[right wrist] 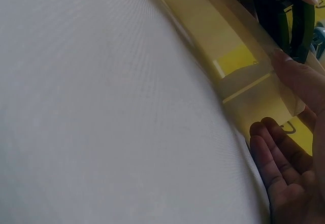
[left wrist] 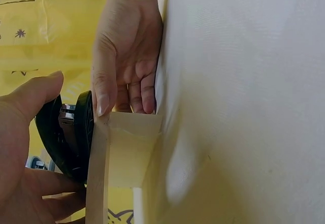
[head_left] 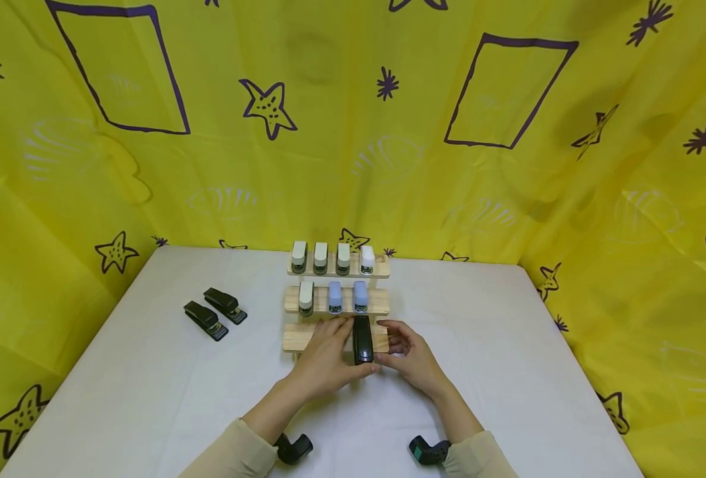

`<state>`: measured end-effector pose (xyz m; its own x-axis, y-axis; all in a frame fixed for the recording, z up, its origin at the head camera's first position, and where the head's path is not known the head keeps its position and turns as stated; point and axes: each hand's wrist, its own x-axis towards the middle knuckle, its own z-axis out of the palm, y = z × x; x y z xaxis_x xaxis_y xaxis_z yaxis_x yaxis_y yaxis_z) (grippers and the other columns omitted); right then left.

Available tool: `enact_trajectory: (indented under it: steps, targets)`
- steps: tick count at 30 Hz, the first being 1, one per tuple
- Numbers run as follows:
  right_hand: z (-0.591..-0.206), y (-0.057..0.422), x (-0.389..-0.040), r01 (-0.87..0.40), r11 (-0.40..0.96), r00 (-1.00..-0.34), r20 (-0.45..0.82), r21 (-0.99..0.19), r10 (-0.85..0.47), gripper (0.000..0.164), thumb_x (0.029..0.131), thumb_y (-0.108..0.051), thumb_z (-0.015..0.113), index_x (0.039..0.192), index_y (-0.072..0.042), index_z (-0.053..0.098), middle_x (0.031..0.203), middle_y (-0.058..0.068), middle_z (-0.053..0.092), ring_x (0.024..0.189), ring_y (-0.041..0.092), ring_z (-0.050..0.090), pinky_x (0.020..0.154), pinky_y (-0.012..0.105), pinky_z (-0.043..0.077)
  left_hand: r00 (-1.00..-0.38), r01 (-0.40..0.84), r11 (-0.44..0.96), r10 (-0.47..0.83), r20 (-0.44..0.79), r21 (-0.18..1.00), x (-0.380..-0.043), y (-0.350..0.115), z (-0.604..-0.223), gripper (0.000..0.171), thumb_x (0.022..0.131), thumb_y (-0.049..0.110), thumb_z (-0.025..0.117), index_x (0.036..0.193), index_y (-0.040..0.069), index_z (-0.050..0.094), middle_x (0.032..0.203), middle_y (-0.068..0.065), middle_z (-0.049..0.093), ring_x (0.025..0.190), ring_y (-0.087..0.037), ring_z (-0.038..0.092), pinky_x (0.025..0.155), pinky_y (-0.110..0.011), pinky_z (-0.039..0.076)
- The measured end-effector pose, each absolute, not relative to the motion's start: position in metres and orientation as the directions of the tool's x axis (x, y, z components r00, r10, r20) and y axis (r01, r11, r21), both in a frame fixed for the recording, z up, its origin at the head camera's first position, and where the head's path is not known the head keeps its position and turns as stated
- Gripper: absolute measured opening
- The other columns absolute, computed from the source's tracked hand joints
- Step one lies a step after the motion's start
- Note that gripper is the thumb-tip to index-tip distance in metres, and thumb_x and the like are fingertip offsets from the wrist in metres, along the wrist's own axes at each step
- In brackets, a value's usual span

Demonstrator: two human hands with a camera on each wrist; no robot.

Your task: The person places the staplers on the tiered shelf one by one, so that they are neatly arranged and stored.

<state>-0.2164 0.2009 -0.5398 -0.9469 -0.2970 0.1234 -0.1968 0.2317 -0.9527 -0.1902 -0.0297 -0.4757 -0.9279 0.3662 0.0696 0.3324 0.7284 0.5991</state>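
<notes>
A three-tier wooden display rack [head_left: 297, 337] stands in the middle of the table. On the right part of its lowest shelf is a black stapler [head_left: 362, 338], pointing toward me. My left hand [head_left: 323, 362] holds this stapler, thumb at its near end and fingers at its far end, as the left wrist view also shows. At the shelf's right end my right hand [head_left: 415, 365] grips the wood, its thumb at the front corner and its fingers around the end. In the right wrist view, the thumb lies close beside the stapler [right wrist: 299, 26].
Two more black staplers [head_left: 206, 320] lie on the table at left. White staplers [head_left: 321, 257] line the top shelf; a white one [head_left: 306, 297] and two blue ones [head_left: 360, 296] fill the middle shelf. Behind the white table [head_left: 478, 318] hangs a yellow patterned curtain [head_left: 329, 172].
</notes>
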Motion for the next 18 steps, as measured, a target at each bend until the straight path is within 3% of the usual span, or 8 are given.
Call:
enact_trajectory:
  steps: [5, 15, 18]
  targets:
    - [-0.539, 0.201, -0.217, -0.199, 0.228, -0.948, 0.128, -0.953, -0.293, 0.067, 0.083, -0.008, 0.086, 0.143, -0.013, 0.058, 0.123, 0.016, 0.063, 0.097, 0.016, 0.064, 0.083, 0.022, 0.057, -0.924, 0.347, 0.726, 0.372, 0.085, 0.594, -0.189, -0.029, -0.475, 0.106, 0.084, 0.068, 0.074, 0.158, 0.0, 0.039, 0.165, -0.016, 0.038, 0.155, -0.034, 0.032, 0.131, -0.054, 0.018]
    - [-0.539, 0.201, -0.215, -0.183, 0.234, -0.951, 0.112, -0.955, -0.288, 0.064, 0.084, -0.01, 0.086, 0.142, -0.012, 0.058, 0.124, 0.017, 0.063, 0.098, 0.016, 0.064, 0.085, 0.023, 0.057, -0.919, 0.363, 0.691, 0.375, 0.119, 0.625, -0.179, -0.038, -0.474, 0.096, 0.086, 0.056, 0.079, 0.158, 0.004, 0.041, 0.164, -0.014, 0.04, 0.154, -0.037, 0.033, 0.128, -0.057, 0.026]
    - [-0.539, 0.201, -0.215, -0.19, 0.235, -0.949, 0.118, -0.953, -0.291, 0.063, 0.085, -0.01, 0.085, 0.142, -0.011, 0.058, 0.124, 0.018, 0.063, 0.097, 0.016, 0.063, 0.085, 0.022, 0.056, -0.914, 0.382, 0.684, 0.379, 0.145, 0.622, -0.175, -0.042, -0.473, 0.092, 0.086, 0.054, 0.08, 0.156, 0.006, 0.045, 0.16, -0.013, 0.045, 0.15, -0.036, 0.038, 0.124, -0.057, 0.034]
